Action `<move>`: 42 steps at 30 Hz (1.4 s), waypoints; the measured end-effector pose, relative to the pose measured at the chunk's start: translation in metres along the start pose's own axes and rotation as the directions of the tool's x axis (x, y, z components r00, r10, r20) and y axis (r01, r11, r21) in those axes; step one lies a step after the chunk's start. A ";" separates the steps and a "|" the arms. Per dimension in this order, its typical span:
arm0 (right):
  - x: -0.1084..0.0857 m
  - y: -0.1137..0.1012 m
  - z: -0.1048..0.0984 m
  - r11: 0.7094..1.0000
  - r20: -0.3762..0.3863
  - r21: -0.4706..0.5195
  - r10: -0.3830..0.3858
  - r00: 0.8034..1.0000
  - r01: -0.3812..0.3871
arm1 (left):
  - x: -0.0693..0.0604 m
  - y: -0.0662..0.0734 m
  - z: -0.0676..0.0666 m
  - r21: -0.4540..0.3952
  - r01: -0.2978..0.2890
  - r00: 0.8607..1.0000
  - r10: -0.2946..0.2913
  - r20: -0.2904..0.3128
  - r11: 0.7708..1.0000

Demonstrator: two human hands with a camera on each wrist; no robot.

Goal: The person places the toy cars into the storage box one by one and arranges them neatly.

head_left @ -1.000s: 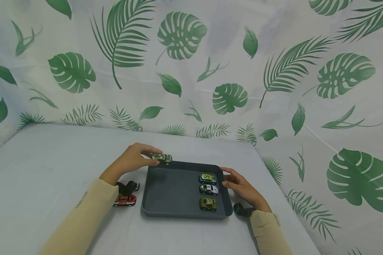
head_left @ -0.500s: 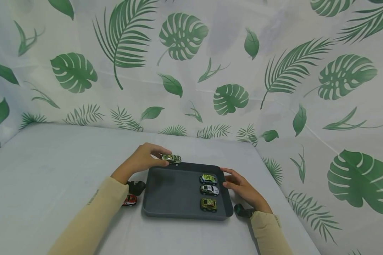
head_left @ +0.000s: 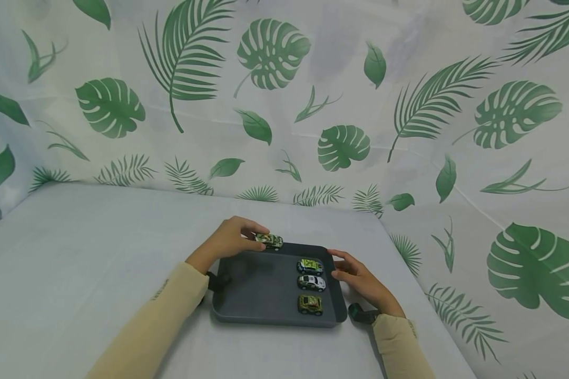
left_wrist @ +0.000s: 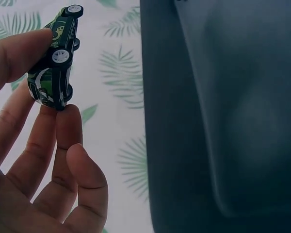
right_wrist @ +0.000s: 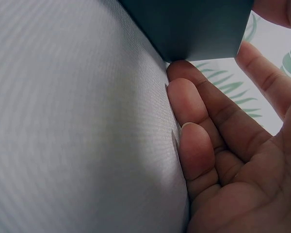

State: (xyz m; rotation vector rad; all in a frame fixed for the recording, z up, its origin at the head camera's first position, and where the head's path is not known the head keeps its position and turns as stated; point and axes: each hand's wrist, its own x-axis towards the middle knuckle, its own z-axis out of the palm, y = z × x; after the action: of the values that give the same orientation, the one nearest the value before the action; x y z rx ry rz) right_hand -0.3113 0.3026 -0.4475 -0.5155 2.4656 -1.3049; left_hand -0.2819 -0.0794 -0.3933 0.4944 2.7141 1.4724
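In the head view my left hand (head_left: 231,243) pinches a green camouflage toy car (head_left: 269,241) between thumb and fingers. The car is held over the far rim of a dark grey tray (head_left: 246,319). In the left wrist view the same toy car (left_wrist: 53,60) is tipped, its white-hubbed wheels showing. My right hand (head_left: 362,281) holds the tray at its far right corner, thumb at the rim and fingers against the outside. Three toy cars stand in a column inside the tray's right side: a yellow-green one (head_left: 310,266), a white one (head_left: 311,283) and an olive camouflage one (head_left: 310,305).
The tray lies on a white-covered table (head_left: 99,247). Behind and to the right hangs a leaf-print cloth (head_left: 284,121). My left sleeve (head_left: 154,321) crosses the area left of the tray and mostly hides what lies there.
My left hand has carried the camouflage car rightward along the tray's far rim. The red and white cars left of the tray are now covered by my arm. My right hand stays put.
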 end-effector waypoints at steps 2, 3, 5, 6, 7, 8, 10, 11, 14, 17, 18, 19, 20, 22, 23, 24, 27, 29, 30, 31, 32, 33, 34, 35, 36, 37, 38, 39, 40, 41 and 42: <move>0.000 0.001 0.000 1.000 0.000 -0.001 0.000 1.000 0.000 | 0.002 0.000 0.003 -0.006 -0.004 1.000 0.004 0.008 1.000; 0.000 0.001 0.000 1.000 0.001 0.000 -0.002 1.000 0.002 | 0.003 -0.001 0.005 -0.007 -0.006 1.000 0.006 0.013 1.000; 0.001 0.002 0.000 1.000 0.001 -0.001 -0.002 1.000 0.002 | 0.004 -0.002 0.007 -0.009 -0.009 1.000 0.009 0.019 1.000; 0.001 0.002 0.000 1.000 0.002 -0.002 -0.003 1.000 0.003 | 0.005 -0.003 0.009 -0.010 -0.008 1.000 0.008 0.020 1.000; 0.001 0.002 0.000 1.000 0.002 -0.001 -0.004 1.000 0.004 | 0.006 -0.003 0.010 -0.010 -0.006 1.000 0.007 0.020 1.000; 0.001 0.002 0.000 1.000 0.003 -0.001 -0.003 1.000 0.003 | 0.007 -0.004 0.011 -0.007 -0.008 1.000 0.008 0.021 1.000; 0.001 0.002 0.000 1.000 0.003 0.001 0.003 1.000 -0.003 | 0.008 -0.006 0.014 0.002 -0.006 1.000 0.006 0.022 1.000; 0.001 0.002 0.000 1.000 0.003 0.005 0.005 1.000 -0.005 | 0.009 -0.007 0.016 0.003 -0.003 1.000 0.003 0.022 1.000; 0.000 0.002 -0.001 1.000 0.002 0.009 0.012 1.000 -0.012 | 0.012 -0.009 0.021 0.014 -0.002 1.000 0.002 0.024 1.000; 0.000 0.003 -0.001 1.000 0.002 0.014 0.011 1.000 -0.011 | 0.014 -0.011 0.027 0.020 0.012 1.000 -0.013 0.026 1.000; 0.000 0.003 -0.001 1.000 0.002 0.014 0.011 1.000 -0.011 | 0.015 -0.011 0.029 0.023 0.019 0.999 -0.020 0.027 1.000; 0.000 0.003 -0.001 1.000 0.001 0.014 0.011 1.000 -0.012 | 0.015 -0.011 0.031 0.023 0.028 0.999 -0.029 0.027 0.999; 0.000 0.003 -0.001 1.000 0.000 0.013 0.012 1.000 -0.012 | 0.015 -0.011 0.033 0.021 0.038 0.999 -0.039 0.027 0.999; 0.000 0.003 -0.001 1.000 0.002 0.010 0.012 1.000 -0.012 | 0.015 -0.010 0.036 0.027 0.050 0.998 -0.051 0.022 0.998; 0.000 0.003 -0.001 1.000 0.001 0.009 0.013 1.000 -0.013 | 0.015 -0.009 0.037 0.029 0.058 0.998 -0.059 0.019 0.998; 0.000 0.003 -0.001 1.000 0.001 0.010 0.013 1.000 -0.013 | 0.014 -0.009 0.038 0.029 0.065 0.998 -0.066 0.018 0.997; 0.000 0.002 0.000 1.000 0.002 0.009 0.012 1.000 -0.012 | 0.013 -0.008 0.041 0.037 0.081 0.997 -0.082 0.013 0.996; 0.001 0.002 0.000 1.000 0.001 0.014 0.014 1.000 -0.014 | 0.013 -0.007 0.043 0.035 0.103 0.995 -0.104 0.012 0.994; 0.001 0.001 0.001 1.000 0.001 0.015 0.016 1.000 -0.016 | 0.013 -0.007 0.044 0.041 0.109 0.994 -0.109 0.011 0.993; 0.001 0.001 0.001 1.000 0.002 0.015 0.017 1.000 -0.017 | 0.013 -0.007 0.044 0.044 0.118 0.993 -0.118 0.009 0.992; 0.001 0.001 0.001 1.000 0.002 0.018 0.019 1.000 -0.019 | 0.014 -0.007 0.045 0.051 0.125 0.992 -0.126 0.007 0.991; 0.001 0.001 0.001 1.000 0.001 0.020 0.020 1.000 -0.020 | 0.014 -0.008 0.046 0.057 0.135 0.991 -0.136 0.004 0.989; 0.001 0.001 0.001 1.000 0.001 0.024 0.020 1.000 -0.020 | 0.014 -0.008 0.047 0.062 0.146 0.989 -0.147 0.002 0.987; 0.001 0.001 0.001 1.000 0.001 0.024 0.019 1.000 -0.019 | 0.014 -0.008 0.047 0.071 0.155 0.988 -0.156 -0.001 0.985; 0.001 0.001 0.001 1.000 0.001 0.024 0.018 1.000 -0.018 | 0.015 -0.008 0.048 0.075 0.166 0.986 -0.166 -0.003 0.983; 0.001 0.001 0.001 1.000 0.000 0.023 0.017 1.000 -0.017 | 0.015 -0.009 0.049 0.075 0.181 0.983 -0.181 -0.003 0.981; 0.001 0.001 0.001 1.000 0.000 0.023 0.017 1.000 -0.017 | 0.015 -0.009 0.049 0.081 0.187 0.982 -0.187 -0.003 0.979; 0.001 0.001 0.001 1.000 -0.001 0.023 0.017 1.000 -0.017 | 0.015 -0.009 0.049 0.083 0.194 0.981 -0.194 -0.002 0.978; 0.001 0.001 0.000 1.000 -0.002 0.023 0.018 1.000 -0.018 | 0.016 -0.010 0.049 0.087 0.199 0.980 -0.200 0.000 0.976; 0.001 0.001 0.000 1.000 0.000 0.022 0.017 1.000 -0.017 | 0.015 -0.010 0.050 0.087 0.205 0.978 -0.206 0.002 0.975; 0.001 0.001 0.000 1.000 0.000 0.022 0.017 1.000 -0.017 | 0.015 -0.010 0.050 0.091 0.207 0.978 -0.209 0.004 0.974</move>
State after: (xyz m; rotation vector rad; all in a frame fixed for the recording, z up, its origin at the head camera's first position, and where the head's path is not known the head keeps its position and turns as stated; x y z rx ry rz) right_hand -0.3121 0.3026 -0.4481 -0.4875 2.4477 -1.3239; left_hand -0.2912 -0.0396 -0.4271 0.2117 2.7321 1.2951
